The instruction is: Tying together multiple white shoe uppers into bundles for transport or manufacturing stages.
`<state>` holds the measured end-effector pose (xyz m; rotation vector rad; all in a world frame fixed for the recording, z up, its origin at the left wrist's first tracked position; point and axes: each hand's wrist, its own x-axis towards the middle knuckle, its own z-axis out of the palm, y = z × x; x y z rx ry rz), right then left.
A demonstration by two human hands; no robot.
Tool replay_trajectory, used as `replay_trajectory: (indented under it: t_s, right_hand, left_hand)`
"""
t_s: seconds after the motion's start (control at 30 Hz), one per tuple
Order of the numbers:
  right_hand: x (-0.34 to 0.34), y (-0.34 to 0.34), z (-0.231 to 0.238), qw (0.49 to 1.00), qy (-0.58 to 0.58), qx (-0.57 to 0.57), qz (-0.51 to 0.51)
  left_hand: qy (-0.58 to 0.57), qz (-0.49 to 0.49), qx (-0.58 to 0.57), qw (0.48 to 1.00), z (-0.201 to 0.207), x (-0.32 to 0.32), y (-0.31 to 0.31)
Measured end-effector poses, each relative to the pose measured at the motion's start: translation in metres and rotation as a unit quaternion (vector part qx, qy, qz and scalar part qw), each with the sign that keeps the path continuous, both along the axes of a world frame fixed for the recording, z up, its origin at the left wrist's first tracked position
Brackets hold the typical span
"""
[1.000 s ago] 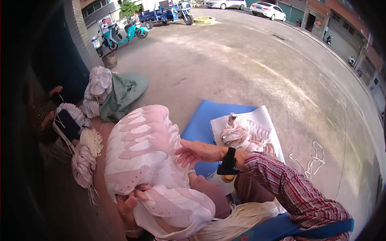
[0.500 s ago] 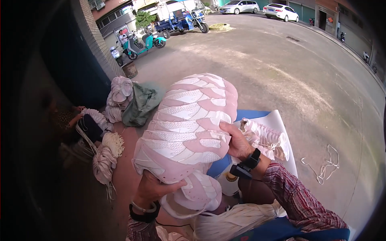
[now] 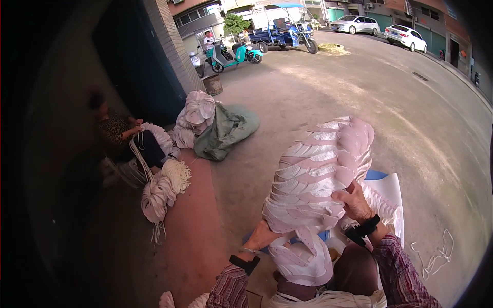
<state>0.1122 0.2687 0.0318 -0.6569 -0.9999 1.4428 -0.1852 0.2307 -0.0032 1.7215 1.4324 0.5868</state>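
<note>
Between both hands, the pink-white bundle tilts up-right.

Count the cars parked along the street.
2: a silver car at the top of the view and a white car just right of it. Others may be hidden beyond the frame's rim.

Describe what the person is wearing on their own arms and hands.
Both arms wear long sleeves in a red-and-grey plaid. The left hand is bare, with a black strap and a thin bracelet at its wrist. The right hand is also bare, with a black band, perhaps a watch, around its wrist. No gloves on either hand.
</note>
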Motion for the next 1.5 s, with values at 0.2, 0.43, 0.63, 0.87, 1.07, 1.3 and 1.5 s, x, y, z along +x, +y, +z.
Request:
replay_trajectory:
  t_s: [0.2,0.43,0.63,0.87,1.07,1.3,1.5]
  right_hand:
    - [0.008,0.019,-0.049,0.988,0.075,-0.112,0.07]
    - [-0.007,0.026,-0.028,0.987,0.114,-0.105,0.051]
    - [-0.028,0.029,0.026,1.0,-0.007,0.015,0.021]
    - [-0.016,0.011,-0.06,0.876,-0.442,0.127,0.146]
    - [-0.005,0.049,-0.182,0.783,-0.428,0.161,0.422]
    - [0.015,0.048,-0.164,0.839,-0.457,0.086,0.282]
    - [0.012,0.035,-0.197,0.852,-0.411,0.068,0.318]
  left_hand:
    - [-0.028,0.005,0.025,0.999,-0.024,-0.004,-0.004]
    - [0.028,0.047,0.25,0.967,0.006,-0.012,0.014]
    - [0.088,0.106,0.359,0.923,-0.008,-0.026,0.054]
    - [0.092,0.108,0.038,0.989,-0.036,-0.04,0.011]
    - [-0.012,0.038,-0.124,0.991,-0.118,-0.012,-0.01]
    - [-0.002,-0.01,0.04,0.999,-0.101,0.036,0.045]
    - [0.079,-0.133,0.231,0.961,-0.093,0.091,0.075]
